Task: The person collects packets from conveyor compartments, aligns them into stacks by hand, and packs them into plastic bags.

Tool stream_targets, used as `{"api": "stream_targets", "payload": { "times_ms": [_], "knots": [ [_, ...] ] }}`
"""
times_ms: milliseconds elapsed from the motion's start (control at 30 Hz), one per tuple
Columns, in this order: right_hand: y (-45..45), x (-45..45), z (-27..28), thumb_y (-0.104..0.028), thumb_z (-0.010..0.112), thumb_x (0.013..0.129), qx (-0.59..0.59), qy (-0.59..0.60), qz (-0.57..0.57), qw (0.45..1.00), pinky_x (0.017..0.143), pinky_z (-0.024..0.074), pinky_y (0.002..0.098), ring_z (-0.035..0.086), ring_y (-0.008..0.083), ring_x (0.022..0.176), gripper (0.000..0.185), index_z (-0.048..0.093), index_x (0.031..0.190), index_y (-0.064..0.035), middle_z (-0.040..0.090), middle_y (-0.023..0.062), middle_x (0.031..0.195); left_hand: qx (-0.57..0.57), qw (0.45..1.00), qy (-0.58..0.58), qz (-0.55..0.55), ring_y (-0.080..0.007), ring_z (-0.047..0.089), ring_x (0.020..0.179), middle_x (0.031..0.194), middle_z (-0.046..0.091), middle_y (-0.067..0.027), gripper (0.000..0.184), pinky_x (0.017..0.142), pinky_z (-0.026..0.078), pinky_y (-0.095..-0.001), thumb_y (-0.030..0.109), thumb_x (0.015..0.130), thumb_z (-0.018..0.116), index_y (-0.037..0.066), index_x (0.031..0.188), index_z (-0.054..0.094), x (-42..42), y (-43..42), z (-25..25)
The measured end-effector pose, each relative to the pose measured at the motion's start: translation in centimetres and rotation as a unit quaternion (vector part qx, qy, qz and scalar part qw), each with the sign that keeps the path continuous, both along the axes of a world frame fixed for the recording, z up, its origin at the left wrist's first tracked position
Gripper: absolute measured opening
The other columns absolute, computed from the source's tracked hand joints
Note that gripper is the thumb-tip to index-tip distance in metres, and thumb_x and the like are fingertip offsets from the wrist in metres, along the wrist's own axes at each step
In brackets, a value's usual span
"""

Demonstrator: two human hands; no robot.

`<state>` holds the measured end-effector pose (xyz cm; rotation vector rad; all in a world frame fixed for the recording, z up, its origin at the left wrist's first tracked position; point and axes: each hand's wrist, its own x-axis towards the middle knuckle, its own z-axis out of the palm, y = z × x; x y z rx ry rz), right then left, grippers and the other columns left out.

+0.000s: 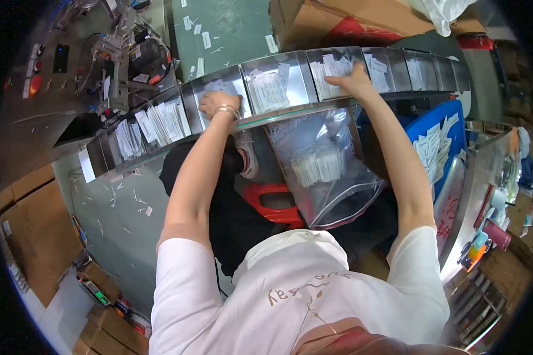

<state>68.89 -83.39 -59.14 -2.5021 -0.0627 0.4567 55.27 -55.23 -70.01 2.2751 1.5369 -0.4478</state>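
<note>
A row of metal compartments (299, 97) runs across in front of me, several of them holding thin white packets. My left hand (220, 105) is down in a compartment left of the middle, its fingers curled; what they hold, if anything, is hidden. Over a compartment farther right, my right hand (354, 81) has its thumb and fingers spread above white packets (327, 74). Between the hands, another stack of packets (269, 90) lies in its compartment. A clear zip bag (343, 198) with bundled white packets (318, 166) inside rests near my lap.
A blue bin (459, 112) with loose packets stands at right, beside a metal-edged table (465, 216). Machinery (127, 62) is at upper left. A large cardboard box (320, 26) sits beyond the compartments. White scraps (141, 198) litter the floor. A red stool (272, 201) is beneath me.
</note>
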Motion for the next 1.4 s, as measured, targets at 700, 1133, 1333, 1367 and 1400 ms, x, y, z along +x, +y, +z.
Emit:
{"api": "stream_targets", "payload": {
  "times_ms": [700, 1133, 1333, 1367, 1400],
  "knots": [
    [3.2, 1.5, -1.5, -0.047, 0.078, 0.069, 0.217, 0.363, -0.069, 0.904, 0.067, 0.0546, 0.0320, 0.066, 0.0181, 0.082, 0.073, 0.054, 0.111, 0.0079, 0.065, 0.0132, 0.100, -0.327, 0.860, -0.312, 0.237, -0.0383, 0.063, 0.094, 0.102, 0.062, -0.0286, 0.069, 0.078, 0.047, -0.0421, 0.048, 0.079, 0.056, -0.017, 0.101, 0.058, 1.1, -1.9, 1.2],
    [3.6, 0.9, -4.2, -0.016, 0.084, 0.062, 0.274, 0.256, -0.044, 0.926, 0.078, 0.0522, 0.0361, 0.064, 0.0234, 0.090, 0.059, 0.056, 0.111, 0.0041, 0.064, 0.0151, 0.105, -0.262, 0.913, -0.302, 0.078, -0.0349, 0.059, 0.105, 0.104, 0.062, -0.0261, 0.069, 0.084, 0.047, -0.0388, 0.047, 0.076, 0.067, -0.013, 0.108, 0.055, 1.0, -3.1, 0.8],
    [2.9, 0.9, -2.7, -0.003, 0.079, 0.059, 0.228, 0.235, -0.095, 0.940, 0.080, 0.0522, 0.0387, 0.064, 0.0266, 0.093, 0.052, 0.058, 0.105, 0.0082, 0.064, 0.0197, 0.102, -0.159, 0.899, -0.396, 0.101, -0.0361, 0.063, 0.091, 0.098, 0.063, -0.0223, 0.039, 0.080, 0.048, -0.0390, 0.018, 0.069, 0.074, -0.002, 0.097, 0.057, 0.7, -4.6, 5.9],
    [3.0, 0.6, -1.4, 0.001, 0.075, 0.060, 0.248, 0.255, -0.111, 0.928, 0.080, 0.0525, 0.0393, 0.065, 0.0270, 0.091, 0.046, 0.059, 0.102, 0.0085, 0.065, 0.0198, 0.099, -0.124, 0.881, -0.444, 0.102, -0.0340, 0.063, 0.087, 0.096, 0.064, -0.0204, 0.036, 0.079, 0.048, -0.0391, 0.018, 0.071, 0.073, -0.002, 0.097, 0.057, 1.0, -4.6, 5.8],
    [3.0, 0.4, -0.5, 0.001, 0.075, 0.060, 0.249, 0.255, -0.110, 0.928, 0.080, 0.0525, 0.0393, 0.065, 0.0270, 0.091, 0.046, 0.059, 0.102, 0.0085, 0.065, 0.0198, 0.099, -0.089, 0.861, -0.491, 0.102, -0.0320, 0.063, 0.083, 0.094, 0.064, -0.0185, 0.034, 0.077, 0.048, -0.0391, 0.017, 0.074, 0.072, -0.002, 0.096, 0.056, 1.1, -4.7, 5.7]
  ]
}}
